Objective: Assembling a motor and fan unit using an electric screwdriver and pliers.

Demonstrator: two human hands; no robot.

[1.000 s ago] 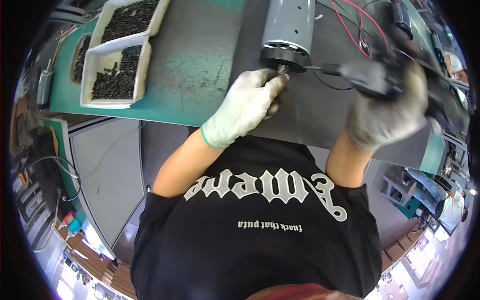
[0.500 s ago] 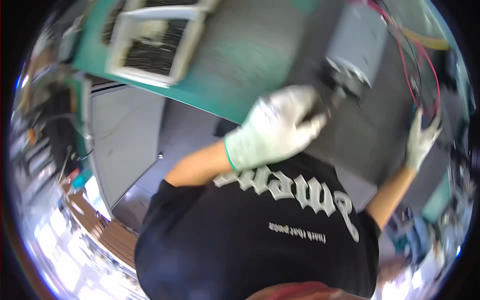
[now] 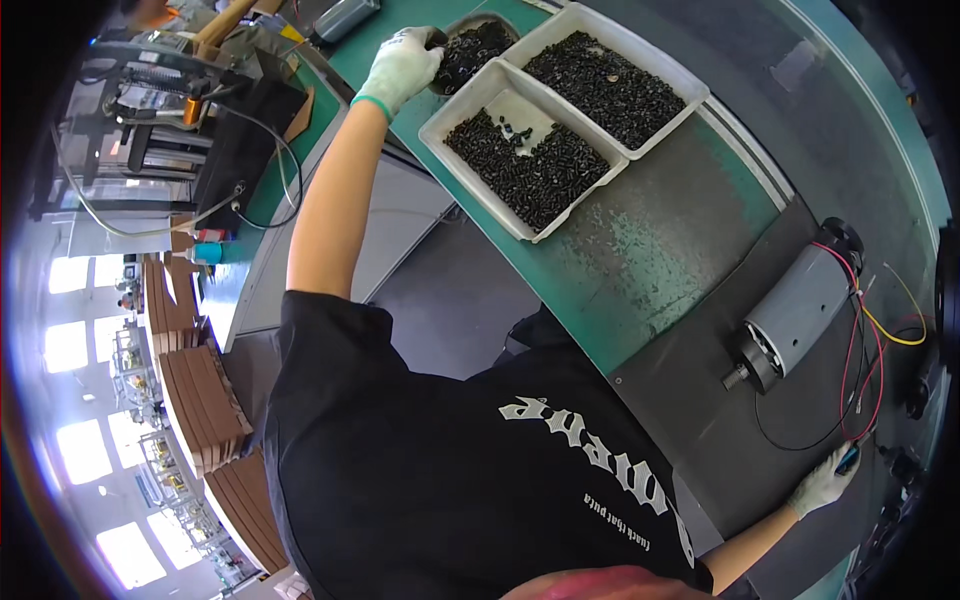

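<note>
My left hand (image 3: 403, 65), in a white glove with a green cuff, reaches to the rim of a round dish (image 3: 447, 92) of small black parts. Its fingers are closed around something dark, too little of which shows to name. At the far right, my gloved right hand (image 3: 822, 484) is closed on a small blue-and-black object (image 3: 848, 459), partly hidden by the fingers. Just beyond that hand are red wires (image 3: 881, 385). They run from a grey cylindrical motor (image 3: 802, 305), which lies on a dark mat (image 3: 690, 400) with its shaft toward me.
Two white trays (image 3: 432, 131) of small black cylindrical parts stand side by side right of the dish. The green bench (image 3: 640, 285) is worn near them. A machine with cables (image 3: 180, 130) stands at the left, above stacked brown boards (image 3: 205, 405). Another grey cylinder (image 3: 345, 18) lies at the top.
My left hand has moved from beside the motor's shaft end to the round dish at the far left. The right hand has closed near the wires. The view has swung left.
</note>
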